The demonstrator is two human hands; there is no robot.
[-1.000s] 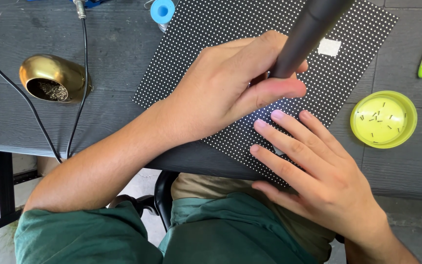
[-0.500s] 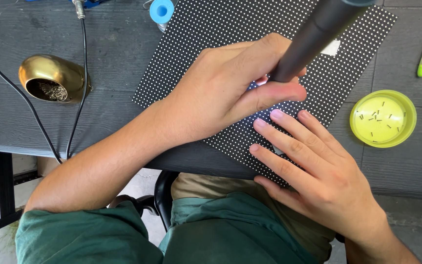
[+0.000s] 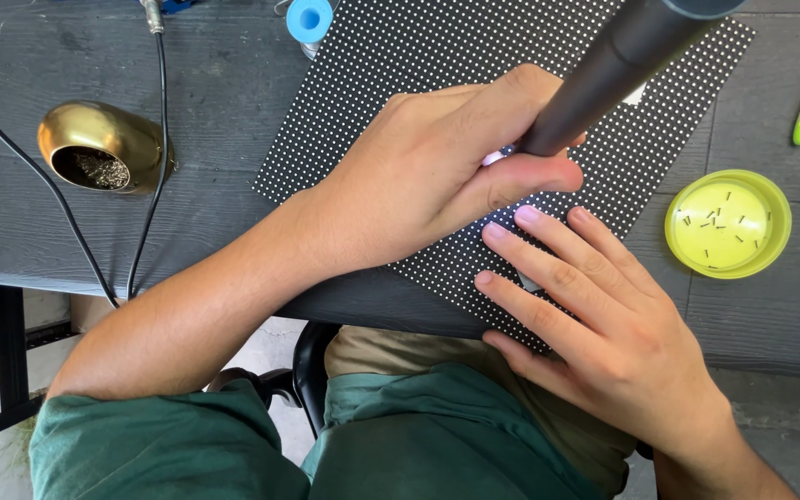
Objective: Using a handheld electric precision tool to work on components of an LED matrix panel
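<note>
Your left hand (image 3: 437, 167) is curled tight around a dark tool handle (image 3: 604, 69), its tip hidden under your thumb, over the dotted LED panel (image 3: 400, 65). Your right hand (image 3: 594, 315) lies flat just below that grip, fingers spread, pressing the panel at the desk (image 3: 39, 241) edge. Right of the grip: yellow dish (image 3: 729, 224) holding tiny dark bits. Far left: brass tip-cleaner pot (image 3: 99, 148) with wire wool, beside cables.

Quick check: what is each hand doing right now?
Left hand: closed around a dark cylindrical tool, over the dotted black panel.
Right hand: open, fingers flat on the panel, holding nothing.
</note>
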